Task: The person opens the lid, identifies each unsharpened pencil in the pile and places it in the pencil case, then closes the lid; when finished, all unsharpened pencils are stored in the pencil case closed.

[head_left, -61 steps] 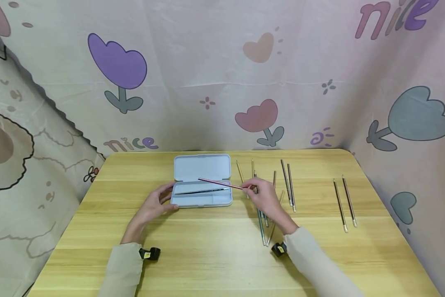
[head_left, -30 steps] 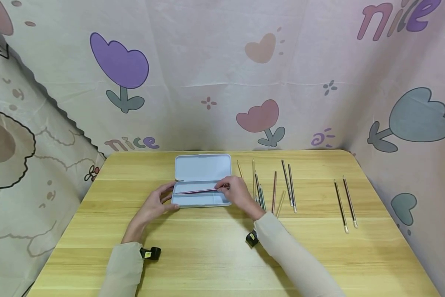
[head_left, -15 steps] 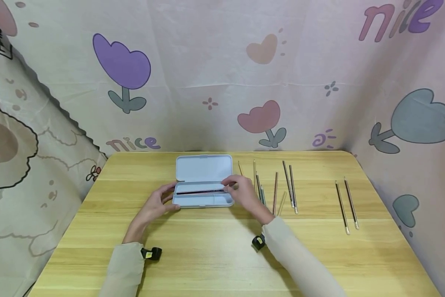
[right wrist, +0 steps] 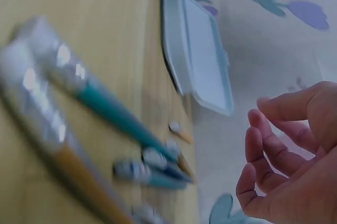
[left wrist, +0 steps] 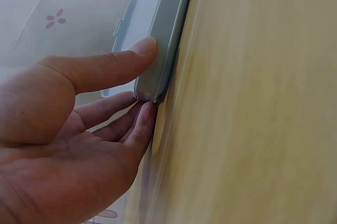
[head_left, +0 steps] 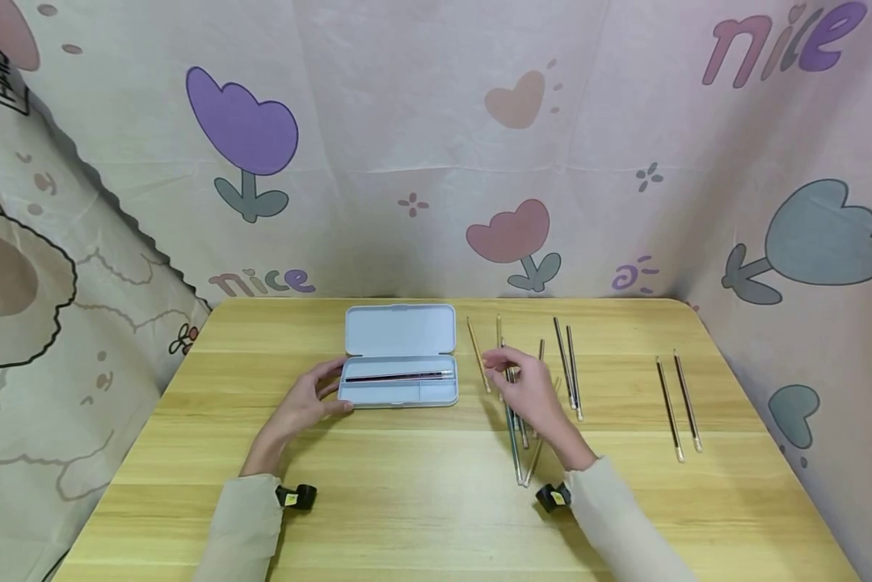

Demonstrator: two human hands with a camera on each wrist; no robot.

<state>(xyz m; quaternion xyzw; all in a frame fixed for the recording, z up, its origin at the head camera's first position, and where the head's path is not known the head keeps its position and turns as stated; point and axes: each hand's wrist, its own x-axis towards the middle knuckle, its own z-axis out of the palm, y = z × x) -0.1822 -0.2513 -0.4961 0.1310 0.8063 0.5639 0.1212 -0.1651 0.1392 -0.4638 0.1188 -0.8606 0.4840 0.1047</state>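
Observation:
A light blue pencil case (head_left: 377,394) lies with its lid raised on the table, and pencils (head_left: 399,377) rest in its long back compartment. My left hand (head_left: 308,398) grips the case's left end. In the left wrist view the thumb presses one side of the case (left wrist: 152,71) and the fingertips meet its corner. My right hand (head_left: 526,392) hovers above a loose group of pencils (head_left: 514,453) right of the case, hiding part of them. Seen from the right wrist, the right hand (right wrist: 295,155) has loosely bent fingers holding nothing, apart from the blurred pencils (right wrist: 110,108).
A yellow pencil (head_left: 478,352) lies between the case and the right hand. Two dark pencils (head_left: 565,364) lie behind that hand, and two more pencils (head_left: 686,400) lie far right. A printed curtain (head_left: 377,162) hangs behind the wooden table (head_left: 406,517).
My right hand brought a dark red pencil left into the case's back compartment, let go of it, and moved back right over the loose pencils. The left hand stayed on the case.

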